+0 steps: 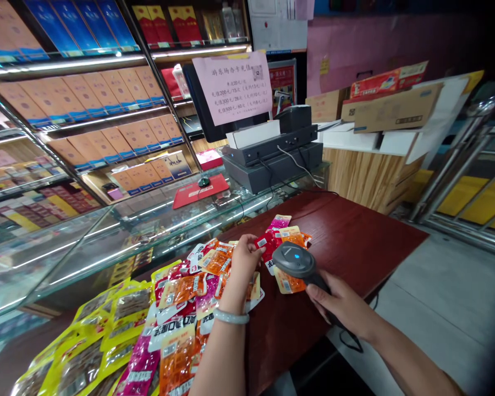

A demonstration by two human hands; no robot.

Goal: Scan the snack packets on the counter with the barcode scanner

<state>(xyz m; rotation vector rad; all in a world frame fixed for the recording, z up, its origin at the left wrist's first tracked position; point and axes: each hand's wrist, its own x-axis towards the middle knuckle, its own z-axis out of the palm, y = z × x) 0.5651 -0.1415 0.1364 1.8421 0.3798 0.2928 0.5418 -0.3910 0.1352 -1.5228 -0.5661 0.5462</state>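
Note:
My right hand (338, 302) is wrapped around the handle of a dark grey barcode scanner (295, 259), which has a small blue light on top. The scanner head hangs over a few snack packets, hiding part of them. My left hand (245, 256), a pale bangle on its wrist, pinches the edge of a red snack packet (268, 242) with a barcode patch. Beside that lies an orange packet (291, 235). Under and left of my left arm spreads a pile of orange, red and magenta snack packets (181, 291). Yellow-edged packets (127, 308) lie further left.
The packets rest on a dark red table (355, 236) against a glass display counter (148, 220). On the counter stand a monitor (208, 118) with a pink notice, a cash drawer (268, 165) and a mouse (203, 181). A metal railing (457, 170) stands at right.

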